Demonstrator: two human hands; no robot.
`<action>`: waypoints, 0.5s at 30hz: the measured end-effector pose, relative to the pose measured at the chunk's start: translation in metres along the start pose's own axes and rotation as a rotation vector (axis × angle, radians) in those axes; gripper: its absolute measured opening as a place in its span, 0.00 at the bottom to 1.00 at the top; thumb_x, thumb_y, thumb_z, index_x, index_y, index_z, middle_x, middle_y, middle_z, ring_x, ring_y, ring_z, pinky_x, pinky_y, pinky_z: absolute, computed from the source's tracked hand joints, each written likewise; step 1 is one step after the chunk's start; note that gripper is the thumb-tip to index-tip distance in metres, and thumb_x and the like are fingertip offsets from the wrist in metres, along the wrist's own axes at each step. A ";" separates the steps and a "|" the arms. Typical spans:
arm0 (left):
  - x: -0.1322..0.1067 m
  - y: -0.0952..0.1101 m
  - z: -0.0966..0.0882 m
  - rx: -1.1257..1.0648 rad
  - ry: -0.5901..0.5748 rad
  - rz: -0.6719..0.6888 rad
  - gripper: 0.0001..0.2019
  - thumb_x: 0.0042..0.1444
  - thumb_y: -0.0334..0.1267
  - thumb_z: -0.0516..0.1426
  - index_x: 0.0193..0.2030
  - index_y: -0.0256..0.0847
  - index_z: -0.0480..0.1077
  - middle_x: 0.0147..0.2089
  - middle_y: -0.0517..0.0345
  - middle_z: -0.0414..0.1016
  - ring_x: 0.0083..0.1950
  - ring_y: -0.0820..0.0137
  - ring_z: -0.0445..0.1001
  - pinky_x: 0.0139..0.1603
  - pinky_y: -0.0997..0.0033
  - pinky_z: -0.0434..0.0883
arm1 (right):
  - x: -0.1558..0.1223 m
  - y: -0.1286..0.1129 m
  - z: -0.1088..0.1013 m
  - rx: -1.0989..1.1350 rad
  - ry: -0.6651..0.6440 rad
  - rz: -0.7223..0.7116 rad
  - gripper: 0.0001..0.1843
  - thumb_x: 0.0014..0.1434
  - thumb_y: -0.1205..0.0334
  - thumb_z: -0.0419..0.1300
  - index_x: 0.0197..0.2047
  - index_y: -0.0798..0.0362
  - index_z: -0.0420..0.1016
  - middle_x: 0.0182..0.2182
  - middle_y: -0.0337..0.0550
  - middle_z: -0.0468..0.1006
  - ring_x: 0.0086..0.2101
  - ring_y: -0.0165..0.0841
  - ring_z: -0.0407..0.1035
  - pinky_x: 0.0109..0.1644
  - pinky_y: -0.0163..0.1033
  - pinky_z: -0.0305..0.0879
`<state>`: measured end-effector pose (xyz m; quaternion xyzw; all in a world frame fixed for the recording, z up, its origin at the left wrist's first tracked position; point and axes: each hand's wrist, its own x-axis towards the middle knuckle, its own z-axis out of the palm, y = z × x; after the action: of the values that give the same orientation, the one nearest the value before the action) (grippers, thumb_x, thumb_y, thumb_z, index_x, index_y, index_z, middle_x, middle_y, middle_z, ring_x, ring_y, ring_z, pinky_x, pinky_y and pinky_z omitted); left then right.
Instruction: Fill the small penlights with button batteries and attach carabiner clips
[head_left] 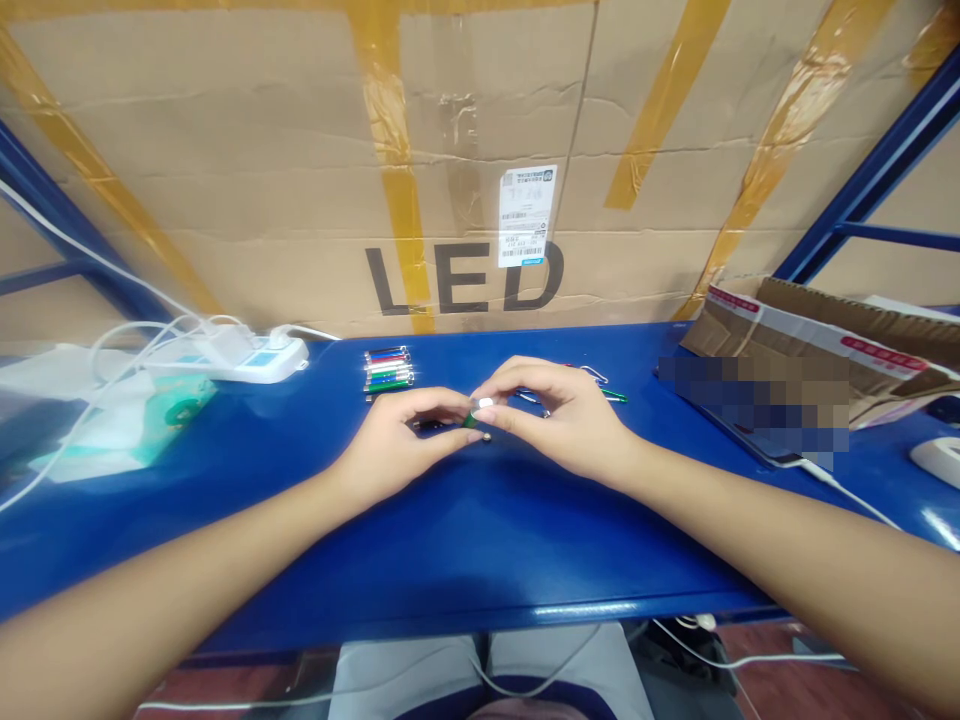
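Observation:
In the head view my left hand [405,437] pinches a small green piece [472,417] between thumb and fingers, above the middle of the blue table. My right hand [559,410] meets it there, its thumb and fingers closed on a small white piece [486,402] at the green piece's end. Fingers cover most of both pieces, so their exact kind does not show. A small shiny metal tip [487,436] shows just below the fingertips. Behind my left hand lies a row of slim coloured metal sticks [388,370]. More thin metal pieces, one a green stick [615,396], lie partly hidden behind my right hand.
A white power strip [262,360] with cables and a green-and-white plastic packet [142,425] lie at left. On the right stand an open cardboard box [817,345] and a partly blurred phone with a white cable [832,480]. A large LED carton [300,180] stands behind the blue table [450,560].

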<state>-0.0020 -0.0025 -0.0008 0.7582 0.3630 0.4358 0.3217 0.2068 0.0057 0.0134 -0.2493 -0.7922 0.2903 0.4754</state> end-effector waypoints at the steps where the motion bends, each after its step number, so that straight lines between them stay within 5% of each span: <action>1: 0.000 0.000 0.000 -0.012 0.003 -0.009 0.12 0.51 0.39 0.68 0.42 0.38 0.79 0.43 0.52 0.84 0.43 0.64 0.82 0.51 0.64 0.80 | 0.000 0.000 0.000 -0.002 -0.001 0.001 0.06 0.60 0.58 0.66 0.39 0.50 0.82 0.35 0.43 0.80 0.37 0.33 0.75 0.45 0.42 0.73; 15: -0.001 -0.004 0.001 -0.009 0.020 -0.007 0.11 0.50 0.39 0.69 0.39 0.39 0.79 0.41 0.53 0.84 0.42 0.66 0.81 0.51 0.66 0.79 | -0.002 -0.007 0.001 0.069 0.080 0.119 0.12 0.63 0.55 0.63 0.46 0.51 0.80 0.43 0.44 0.82 0.41 0.34 0.77 0.51 0.42 0.74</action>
<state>-0.0027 -0.0015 -0.0050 0.7510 0.3670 0.4439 0.3228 0.2059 -0.0008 0.0160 -0.2908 -0.7458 0.3350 0.4970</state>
